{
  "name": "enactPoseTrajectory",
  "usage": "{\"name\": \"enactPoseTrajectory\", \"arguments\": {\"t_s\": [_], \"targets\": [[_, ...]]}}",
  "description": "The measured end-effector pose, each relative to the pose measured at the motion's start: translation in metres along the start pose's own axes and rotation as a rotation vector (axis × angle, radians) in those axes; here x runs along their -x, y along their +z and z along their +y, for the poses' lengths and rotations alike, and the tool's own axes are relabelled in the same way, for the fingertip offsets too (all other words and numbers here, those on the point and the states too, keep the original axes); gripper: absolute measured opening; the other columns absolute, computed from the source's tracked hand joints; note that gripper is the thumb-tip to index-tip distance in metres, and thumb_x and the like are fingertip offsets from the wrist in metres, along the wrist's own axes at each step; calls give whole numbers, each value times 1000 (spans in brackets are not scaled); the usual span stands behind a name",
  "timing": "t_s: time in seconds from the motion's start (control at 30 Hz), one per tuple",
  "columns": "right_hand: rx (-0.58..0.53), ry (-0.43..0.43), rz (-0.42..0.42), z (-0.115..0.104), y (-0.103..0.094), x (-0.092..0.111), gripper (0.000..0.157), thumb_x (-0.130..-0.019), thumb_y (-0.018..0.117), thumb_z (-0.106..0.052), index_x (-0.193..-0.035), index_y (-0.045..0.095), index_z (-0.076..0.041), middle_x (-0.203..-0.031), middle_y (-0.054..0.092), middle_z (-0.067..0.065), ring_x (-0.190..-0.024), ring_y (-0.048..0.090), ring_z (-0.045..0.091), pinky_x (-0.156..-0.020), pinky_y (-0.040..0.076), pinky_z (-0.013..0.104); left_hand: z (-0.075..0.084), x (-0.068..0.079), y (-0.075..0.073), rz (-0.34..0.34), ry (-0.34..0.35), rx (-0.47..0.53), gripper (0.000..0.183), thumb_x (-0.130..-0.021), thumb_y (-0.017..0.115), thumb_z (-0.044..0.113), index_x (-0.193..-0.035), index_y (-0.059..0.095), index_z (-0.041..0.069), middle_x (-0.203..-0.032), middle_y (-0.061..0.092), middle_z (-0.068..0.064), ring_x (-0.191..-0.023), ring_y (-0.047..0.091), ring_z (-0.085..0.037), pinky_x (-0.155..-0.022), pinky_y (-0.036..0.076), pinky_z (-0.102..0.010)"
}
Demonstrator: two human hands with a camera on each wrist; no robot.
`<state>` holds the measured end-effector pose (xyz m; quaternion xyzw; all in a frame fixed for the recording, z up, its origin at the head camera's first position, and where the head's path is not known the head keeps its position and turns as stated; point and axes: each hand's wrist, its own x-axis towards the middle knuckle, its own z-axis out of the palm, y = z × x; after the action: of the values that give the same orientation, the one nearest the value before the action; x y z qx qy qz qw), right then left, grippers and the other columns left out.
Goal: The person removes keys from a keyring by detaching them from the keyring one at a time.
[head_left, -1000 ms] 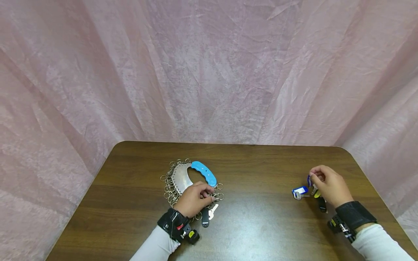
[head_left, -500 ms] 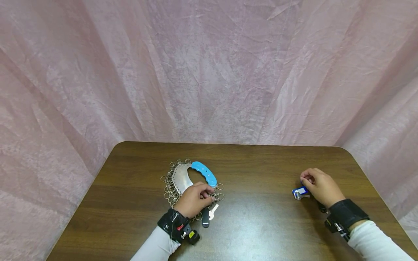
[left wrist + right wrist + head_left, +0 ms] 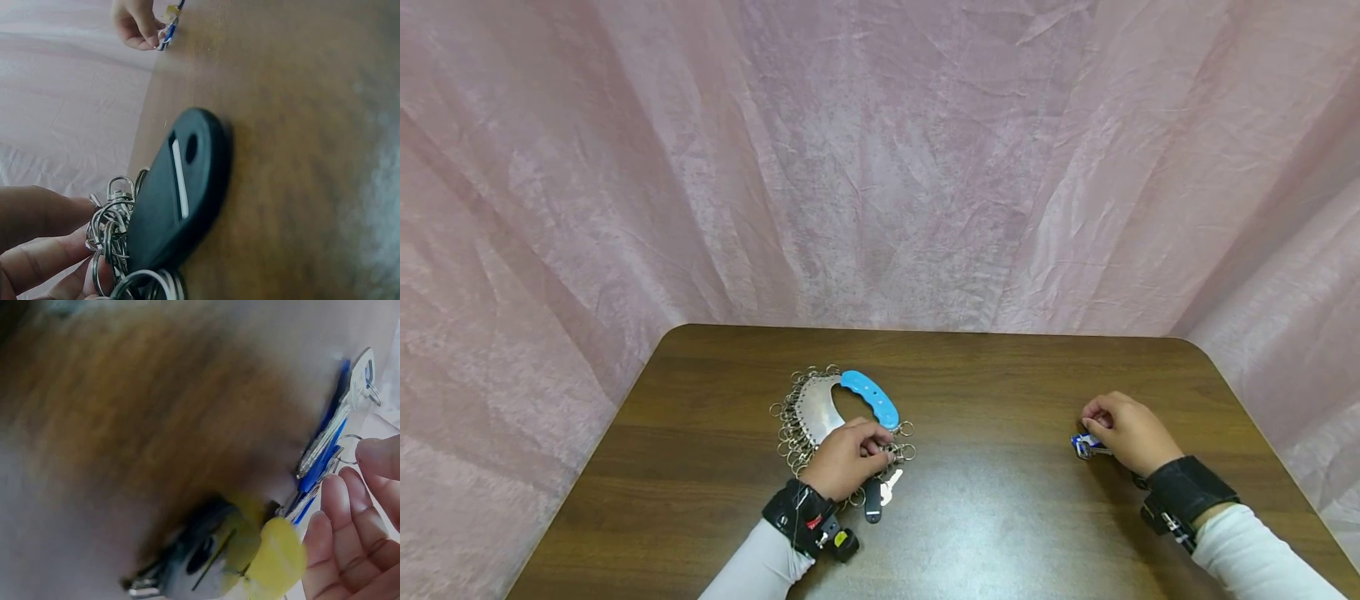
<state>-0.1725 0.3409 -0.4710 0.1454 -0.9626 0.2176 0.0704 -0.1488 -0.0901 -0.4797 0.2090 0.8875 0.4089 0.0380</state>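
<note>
A crescent metal key holder (image 3: 816, 410) with a blue handle (image 3: 871, 398) lies left of centre, edged with many small rings. My left hand (image 3: 841, 460) rests over its near end and pinches the metal key rings (image 3: 111, 225) there. Below those fingers, a black key tag (image 3: 181, 187) and a silver key (image 3: 890, 487) lie on the table. My right hand (image 3: 1131, 431) is far to the right, finger and thumb pinching a thin split ring (image 3: 351, 450). Beside it are a blue key tag (image 3: 325, 469), a silver key (image 3: 357, 387) and a yellow tag (image 3: 276, 559).
Both hands work over a brown wooden table (image 3: 985, 400) with rounded far corners. A pink curtain (image 3: 880, 167) hangs behind and around it. In the right wrist view, a blurred black tag (image 3: 200, 553) lies near the yellow one.
My right hand has moved left, over the blue key tag, which it now partly covers. The left hand and the key holder have stayed in place.
</note>
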Motion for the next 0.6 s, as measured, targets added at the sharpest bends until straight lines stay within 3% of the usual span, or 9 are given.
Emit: {"name": "enactPoseTrajectory", "arguments": {"t_s": [0.3,0.6], "targets": [[-12,6,-15,-2,-2,0,10,-79,71,-4,-80,65,-11,-76,52,-2,-68,49,13,-57,43,30,2,1,-2,0,-28,-39,13,-91,61,16,-103,66,15,-88,54,10,-79,53,-5,-69,47,-25],[-16,3,4,-5,-3,1,9,-80,71,-5,-86,64,-9,-79,53,-1,-70,52,13,-59,45,31,4,3,-3,13,-34,-57,17,-96,52,11,-107,65,17,-95,57,8,-84,53,-8,-74,46,-32]]}}
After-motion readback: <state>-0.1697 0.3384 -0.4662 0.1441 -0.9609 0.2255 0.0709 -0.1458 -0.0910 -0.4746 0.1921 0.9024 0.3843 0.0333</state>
